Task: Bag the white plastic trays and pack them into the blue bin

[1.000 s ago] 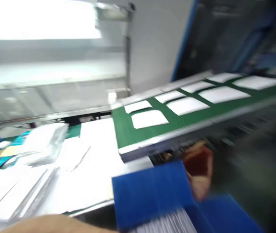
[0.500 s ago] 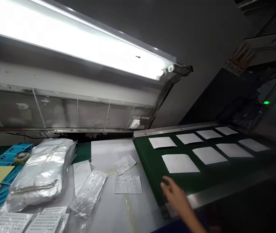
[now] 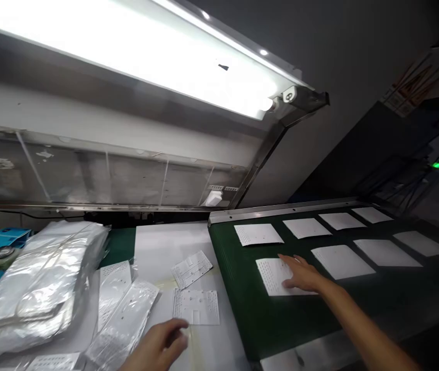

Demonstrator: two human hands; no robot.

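My right hand (image 3: 300, 273) lies over a printed white sheet (image 3: 271, 276) on the green belt (image 3: 235, 309). Its fingers are spread, and the hand covers the sheet's right part; whether they press on it I cannot tell. My left hand (image 3: 159, 345) is low in the middle of the view, thumb and forefinger curved apart with nothing between them. Just beyond its fingertips is a printed white card (image 3: 206, 308) with small holes and a rectangular outline. A second, smaller card (image 3: 192, 269) is angled behind that one on the white table covering (image 3: 165, 237).
Several more white sheets (image 3: 258, 234) lie in two rows along the belt. At left are a bulky stack of clear plastic bags (image 3: 49, 273), a bagged printed card (image 3: 124, 324) and blue labels (image 3: 1, 245). A bright lamp (image 3: 146, 46) hangs above.
My right hand has moved forward from the belt's near edge onto the nearest sheet. My left hand has come into view from below. The view has shifted slightly.
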